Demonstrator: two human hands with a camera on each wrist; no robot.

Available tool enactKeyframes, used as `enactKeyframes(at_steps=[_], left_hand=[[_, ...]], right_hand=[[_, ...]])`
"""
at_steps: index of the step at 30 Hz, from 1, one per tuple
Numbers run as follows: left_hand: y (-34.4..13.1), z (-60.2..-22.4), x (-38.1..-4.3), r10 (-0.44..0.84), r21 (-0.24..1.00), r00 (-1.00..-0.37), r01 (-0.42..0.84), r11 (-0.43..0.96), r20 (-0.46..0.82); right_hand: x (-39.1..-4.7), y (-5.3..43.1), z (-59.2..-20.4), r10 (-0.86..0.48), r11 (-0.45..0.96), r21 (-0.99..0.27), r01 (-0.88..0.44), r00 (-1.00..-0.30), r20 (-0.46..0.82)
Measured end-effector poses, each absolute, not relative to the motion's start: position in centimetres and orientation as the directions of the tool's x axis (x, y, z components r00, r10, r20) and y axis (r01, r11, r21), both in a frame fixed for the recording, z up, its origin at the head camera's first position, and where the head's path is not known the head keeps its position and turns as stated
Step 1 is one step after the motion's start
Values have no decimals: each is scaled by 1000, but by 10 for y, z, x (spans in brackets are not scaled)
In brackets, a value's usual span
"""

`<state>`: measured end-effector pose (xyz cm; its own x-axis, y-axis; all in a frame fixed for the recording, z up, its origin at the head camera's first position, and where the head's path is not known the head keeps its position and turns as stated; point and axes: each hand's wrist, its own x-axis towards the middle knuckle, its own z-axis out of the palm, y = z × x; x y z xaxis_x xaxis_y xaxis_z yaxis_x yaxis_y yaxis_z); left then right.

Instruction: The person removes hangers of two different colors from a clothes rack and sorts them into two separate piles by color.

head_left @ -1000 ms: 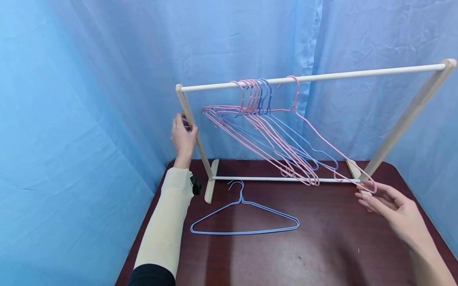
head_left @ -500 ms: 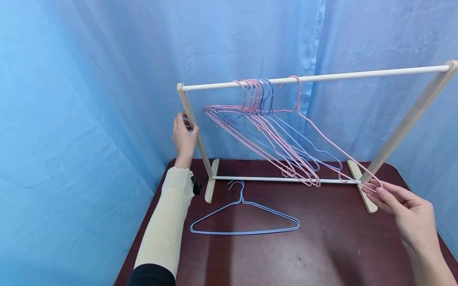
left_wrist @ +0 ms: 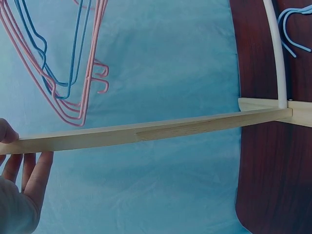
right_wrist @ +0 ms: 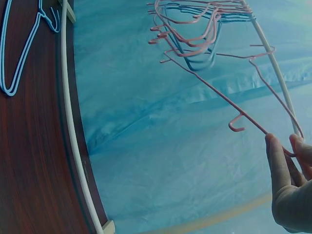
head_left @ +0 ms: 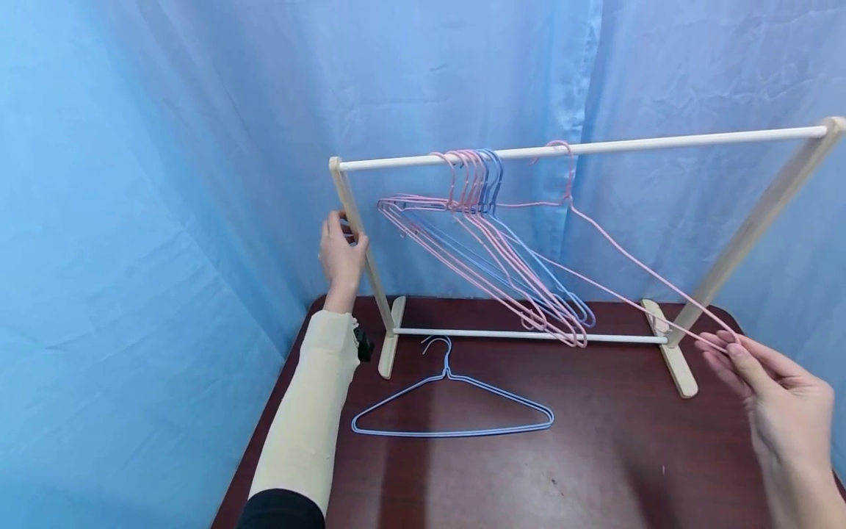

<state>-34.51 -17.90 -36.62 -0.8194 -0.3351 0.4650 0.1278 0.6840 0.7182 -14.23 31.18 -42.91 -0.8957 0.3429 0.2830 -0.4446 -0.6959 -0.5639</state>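
My left hand (head_left: 342, 253) grips the left wooden post (left_wrist: 146, 130) of a small clothes rack, thumb on one side and fingers on the other. With thumb and fingertips, my right hand (head_left: 780, 393) pinches the near lower corner of a pink hanger (head_left: 628, 255), whose hook stays over the white top rail (head_left: 694, 140). That hanger stands apart, to the right of a bunch of pink hangers (head_left: 505, 257) and blue hangers (head_left: 548, 268) on the same rail. In the right wrist view the pinched pink hanger (right_wrist: 219, 95) stretches from the bunch to my fingers (right_wrist: 278, 161).
Blue hangers (head_left: 452, 433) lie stacked on the dark wooden table (head_left: 515, 481) in front of the rack. The right post (head_left: 760, 228) stands on a wooden foot (head_left: 677, 367); a white lower bar (head_left: 489, 333) joins both sides. Blue curtains (head_left: 165, 220) hang around the table.
My right hand has moved right, closing on the pink hanger's corner and drawing it along; its hook has slid right on the rail, away from the bunch. My left hand stays on the post.
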Motion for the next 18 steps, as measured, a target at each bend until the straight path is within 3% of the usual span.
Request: enactKeyframes(at_steps=[14,18], left_hand=[[-182,-366,-344,-331,725,-818,146,673,471],[-182,-365,-345,-331,723,-818,141,677,469]], right_hand=[[-138,330,-436,477,-634,-463,-619,-784,397],[-133,343,-444,492,-581,-518,-627,-778,390]])
